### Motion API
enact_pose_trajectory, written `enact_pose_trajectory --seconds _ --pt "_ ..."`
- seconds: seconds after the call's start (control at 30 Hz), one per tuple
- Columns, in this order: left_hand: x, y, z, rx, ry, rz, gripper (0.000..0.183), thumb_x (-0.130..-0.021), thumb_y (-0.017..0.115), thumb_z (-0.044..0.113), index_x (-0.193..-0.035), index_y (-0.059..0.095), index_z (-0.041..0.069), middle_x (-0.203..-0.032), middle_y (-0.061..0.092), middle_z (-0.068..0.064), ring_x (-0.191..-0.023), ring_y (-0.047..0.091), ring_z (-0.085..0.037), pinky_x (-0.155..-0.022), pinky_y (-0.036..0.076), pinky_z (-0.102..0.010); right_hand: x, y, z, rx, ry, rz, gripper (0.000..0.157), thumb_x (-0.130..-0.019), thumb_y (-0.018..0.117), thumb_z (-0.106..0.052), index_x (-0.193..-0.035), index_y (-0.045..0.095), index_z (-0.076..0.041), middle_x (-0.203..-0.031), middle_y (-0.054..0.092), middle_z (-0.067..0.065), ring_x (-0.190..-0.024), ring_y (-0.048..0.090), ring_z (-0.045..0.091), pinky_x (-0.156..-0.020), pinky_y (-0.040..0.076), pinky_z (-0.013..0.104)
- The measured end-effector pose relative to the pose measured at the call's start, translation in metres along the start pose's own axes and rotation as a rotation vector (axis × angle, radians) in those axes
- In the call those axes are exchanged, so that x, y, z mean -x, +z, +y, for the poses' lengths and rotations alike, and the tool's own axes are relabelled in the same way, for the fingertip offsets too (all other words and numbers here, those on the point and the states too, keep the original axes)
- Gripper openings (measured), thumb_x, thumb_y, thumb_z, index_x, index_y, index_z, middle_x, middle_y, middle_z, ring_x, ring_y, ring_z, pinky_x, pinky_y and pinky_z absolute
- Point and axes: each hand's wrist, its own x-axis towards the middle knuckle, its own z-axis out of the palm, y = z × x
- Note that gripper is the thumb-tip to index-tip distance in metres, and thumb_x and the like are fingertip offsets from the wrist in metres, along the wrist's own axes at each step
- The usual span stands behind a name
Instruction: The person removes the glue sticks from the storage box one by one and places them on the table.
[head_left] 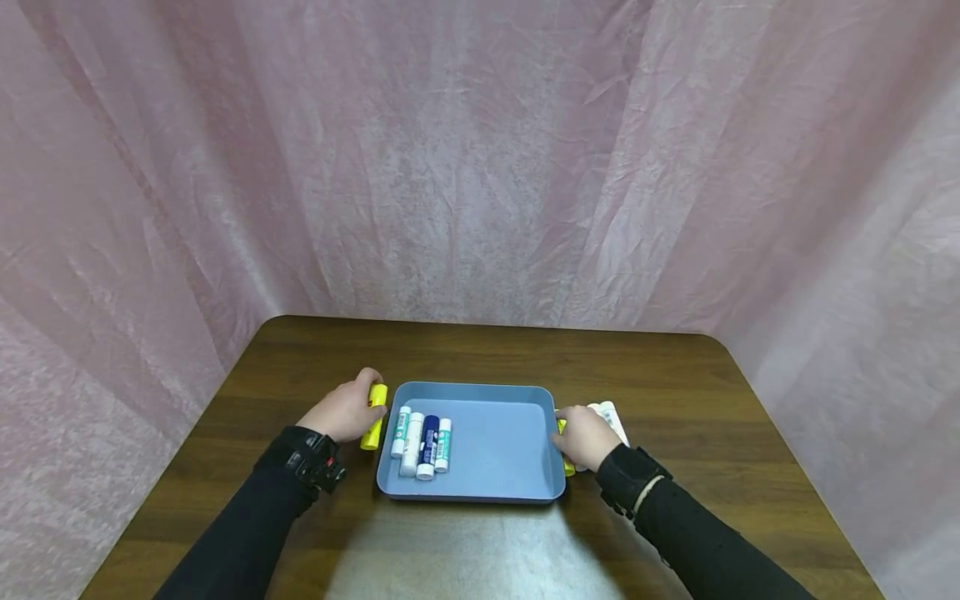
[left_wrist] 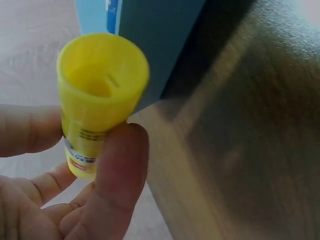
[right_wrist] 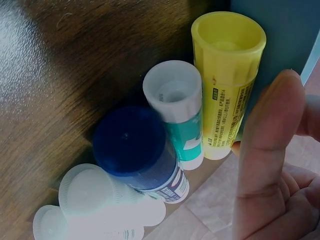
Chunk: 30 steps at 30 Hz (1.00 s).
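Observation:
My left hand (head_left: 348,410) pinches a yellow glue stick (left_wrist: 90,100) between thumb and fingers, just left of the blue tray (head_left: 495,446). The stick's hollow end faces the left wrist camera. At the tray's right side, my right hand (head_left: 587,437) is beside another yellow glue stick (right_wrist: 225,85), its thumb extended close to it; firm contact is unclear. Next to that stick are a white-and-teal glue stick (right_wrist: 175,95), a navy-capped glue stick (right_wrist: 132,145) and two white ones, one marked here (right_wrist: 90,192). In the head view the right hand hides most of this row.
Inside the tray's left part lie several glue sticks: white-and-teal ones, a white one (head_left: 412,446) and a navy one (head_left: 428,446). The tray has a raised rim. A brown wooden table (head_left: 480,350) carries everything, with a pink curtain (head_left: 480,167) behind it.

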Motion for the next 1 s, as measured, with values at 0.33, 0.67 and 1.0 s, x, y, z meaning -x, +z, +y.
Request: enact_pose_trajectory --seconds 0.33,0.67,1.0 --pt "-0.008 0.009 -0.007 -0.003 -0.080 -0.077 0.050 -0.100 0.062 0.021 -0.142 0.039 0.007 -0.113 0.063 -0.018 -0.086 0.062 -0.025 -0.072 0.054 -0.035 0.000 -0.001 -0.001 0.011 -0.003 0.003 0.043 -0.094 0.069 -0.011 -0.132 0.062 0.007 -0.054 0.060 0.001 -0.043 0.057 0.010 -0.043 0.044 0.022" --pt "-0.019 0.023 -0.017 0.020 -0.046 -0.111 0.047 -0.098 0.063 0.016 -0.139 0.042 0.005 -0.104 0.063 -0.017 -0.079 0.063 -0.024 -0.062 0.054 -0.031 0.000 -0.002 -0.001 -0.001 0.003 -0.007 0.043 -0.094 0.069 -0.011 -0.132 0.062 0.007 -0.055 0.060 0.001 -0.043 0.057 0.011 -0.043 0.044 0.023" --pt "-0.023 0.029 -0.019 0.024 -0.066 -0.132 0.051 -0.098 0.062 0.015 -0.143 0.041 0.005 -0.106 0.063 -0.016 -0.081 0.062 -0.025 -0.062 0.052 -0.031 -0.001 -0.002 -0.001 -0.008 0.009 -0.008 0.044 -0.094 0.069 -0.011 -0.133 0.062 0.007 -0.055 0.060 0.001 -0.043 0.056 0.011 -0.043 0.044 0.023"
